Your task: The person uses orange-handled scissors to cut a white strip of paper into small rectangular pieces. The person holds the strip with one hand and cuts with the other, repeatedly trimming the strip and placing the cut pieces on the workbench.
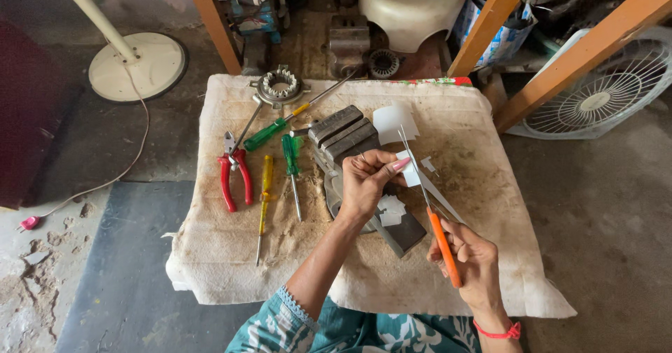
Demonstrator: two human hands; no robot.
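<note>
Our left hand (365, 185) pinches a small white paper strip (411, 174) between thumb and fingers, holding it up over the grey metal block (346, 135) so the blade can reach it. Our right hand (472, 255) is closed round the orange handle of long scissors (428, 199), tips pointing away toward a larger white sheet (394, 121). Pliers (236, 174) and screwdrivers (278, 164) lie within reach on the padded cloth (217, 255). Our left hand hides part of the block; whether the blades are parted we cannot tell

Stained rough cloth mat (210, 269), glossy orange plastic scissor handle (445, 246), thin white paper strip (411, 174), dull grey metal blocks (343, 132)
</note>
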